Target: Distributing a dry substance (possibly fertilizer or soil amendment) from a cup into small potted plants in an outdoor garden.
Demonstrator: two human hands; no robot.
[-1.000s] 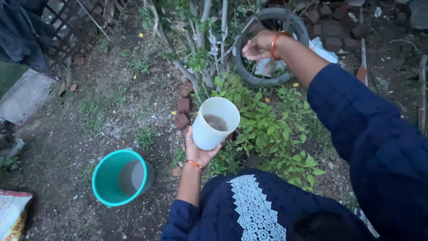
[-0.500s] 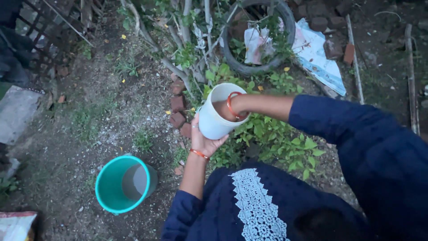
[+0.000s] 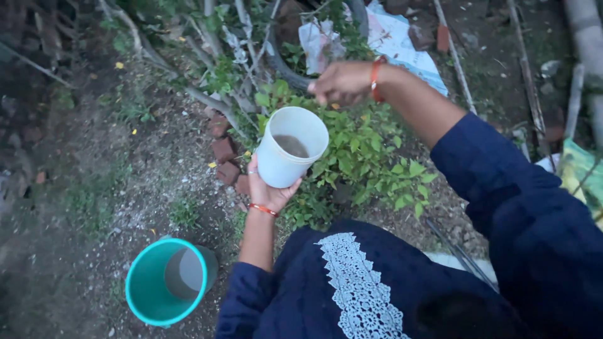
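- Head view: a white cup [image 3: 290, 148] with murky liquid inside is held upright from below in the left hand [image 3: 269, 188], whose fingers are clamped round its base, above a low green plant [image 3: 370, 157].
- The right hand [image 3: 342, 83] is seen raised just beyond the cup's rim, not touching it, fingers drawn loosely together around nothing visible.
- A teal bucket [image 3: 164, 281] is seen standing on the bare soil [image 3: 113, 188], well apart from the cup.
- Red bricks [image 3: 223, 150] are laid beside the plant.
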